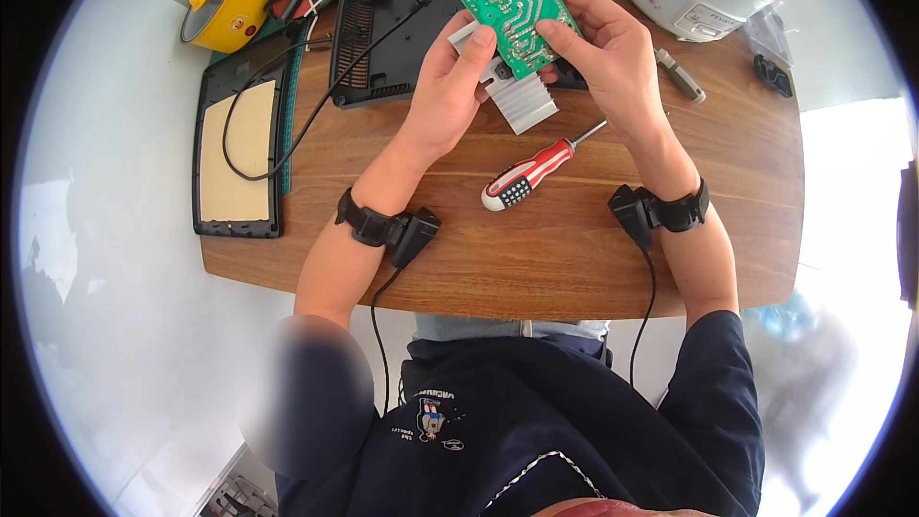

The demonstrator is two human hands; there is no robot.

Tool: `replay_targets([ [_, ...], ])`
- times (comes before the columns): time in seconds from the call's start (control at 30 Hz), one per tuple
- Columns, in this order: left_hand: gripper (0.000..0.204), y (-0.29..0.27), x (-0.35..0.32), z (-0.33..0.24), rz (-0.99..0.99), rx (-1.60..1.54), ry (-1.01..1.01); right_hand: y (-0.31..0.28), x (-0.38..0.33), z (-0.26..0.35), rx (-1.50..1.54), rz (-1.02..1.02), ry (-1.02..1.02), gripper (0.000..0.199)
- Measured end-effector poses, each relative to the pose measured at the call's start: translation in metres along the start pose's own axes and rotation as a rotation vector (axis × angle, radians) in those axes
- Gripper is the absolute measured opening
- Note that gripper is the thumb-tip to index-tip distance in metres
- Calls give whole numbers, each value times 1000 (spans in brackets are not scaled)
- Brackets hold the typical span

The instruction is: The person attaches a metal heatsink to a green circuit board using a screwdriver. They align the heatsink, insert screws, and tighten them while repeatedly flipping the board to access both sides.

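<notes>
Left hand (452, 86) and right hand (613, 53), upper centre of the frame, jointly hold a green board (503, 0), its soldered face toward the viewer. Both grips are narrow: the left thumb lies at the lower left edge, the right thumb on the solder points near the lower right. Beneath everything spreads the table (450, 273); a fall onto it could crack the board if either grip slipped. Behind, at upper centre, lies the black shell (407, 48), whose ribs could scrape the board if lowered at a slant. A black cable (257, 178) loops at upper left; its end near the board is hidden, so a snag or tug cannot be ruled out. At centre, the screwdriver (526, 175) could roll if a wrist brushed it. Smallest, the grey heat sink (525, 105) juts below the board; knocking it could strain its mounting.
</notes>
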State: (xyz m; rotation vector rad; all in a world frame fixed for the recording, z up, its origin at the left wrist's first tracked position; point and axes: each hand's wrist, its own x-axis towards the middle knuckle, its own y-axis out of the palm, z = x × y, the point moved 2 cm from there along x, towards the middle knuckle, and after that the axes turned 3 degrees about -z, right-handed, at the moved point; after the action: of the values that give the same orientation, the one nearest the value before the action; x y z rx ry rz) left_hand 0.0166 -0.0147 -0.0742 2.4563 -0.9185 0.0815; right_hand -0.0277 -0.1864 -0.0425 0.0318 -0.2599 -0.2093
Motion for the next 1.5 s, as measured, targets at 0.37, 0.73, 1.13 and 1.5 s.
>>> replay_targets([
  [0.37, 53, 3, 0, -4, -13, 80, 33, 0, 0, -2, -2, -14, -11, 38],
  [0.73, 50, -1, -1, 0, -54, 86, -1, -1, 1, -5, -9, -5, -15, 39],
  [1.13, 39, -8, -1, 2, -88, 179, -38, -3, 3, -7, 1, 16, 16, 38],
  [1.5, 41, -2, -1, 2, -63, 138, -32, -5, 2, -6, -1, 43, 62, 43],
])
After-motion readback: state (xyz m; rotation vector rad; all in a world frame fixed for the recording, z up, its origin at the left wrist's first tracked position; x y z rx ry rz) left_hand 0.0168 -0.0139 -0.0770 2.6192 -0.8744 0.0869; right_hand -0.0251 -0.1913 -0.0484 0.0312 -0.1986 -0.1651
